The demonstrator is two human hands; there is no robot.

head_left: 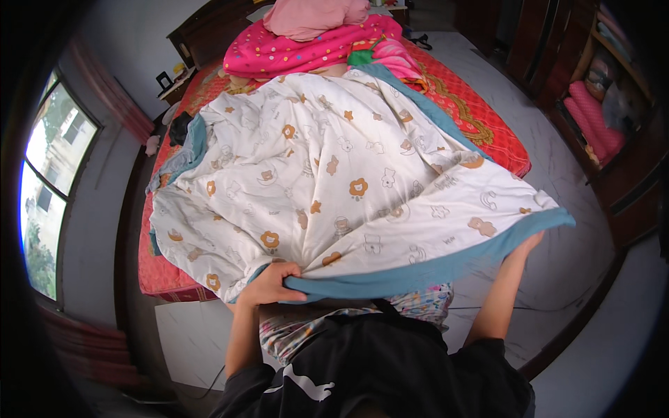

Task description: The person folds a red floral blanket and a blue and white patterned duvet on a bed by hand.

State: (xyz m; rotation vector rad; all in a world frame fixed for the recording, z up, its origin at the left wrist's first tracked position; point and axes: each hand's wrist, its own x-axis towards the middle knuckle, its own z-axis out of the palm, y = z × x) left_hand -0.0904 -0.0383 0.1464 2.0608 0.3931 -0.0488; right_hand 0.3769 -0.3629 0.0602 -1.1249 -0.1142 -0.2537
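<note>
A white blanket (334, 172) printed with bears, stars and lions is spread over the bed, its near part lifted towards me. Its border is teal. My left hand (274, 283) grips the near edge, the fabric bunched between thumb and fingers. Farther right, my right hand (530, 243) is at the other end of the same edge, its fingers mostly hidden behind the cloth. Between my hands the teal border hangs in a shallow curve in front of my body. Beneath lies a red patterned bedsheet (486, 130), visible along both sides.
At the bed's head lie a pink dotted quilt (308, 49) and a light pink pillow (313, 15). A dark wooden headboard (214, 28) stands behind. To the right is an open wardrobe (585, 68) holding pink rolled bedding (593, 120). A window (57, 183) is on the left.
</note>
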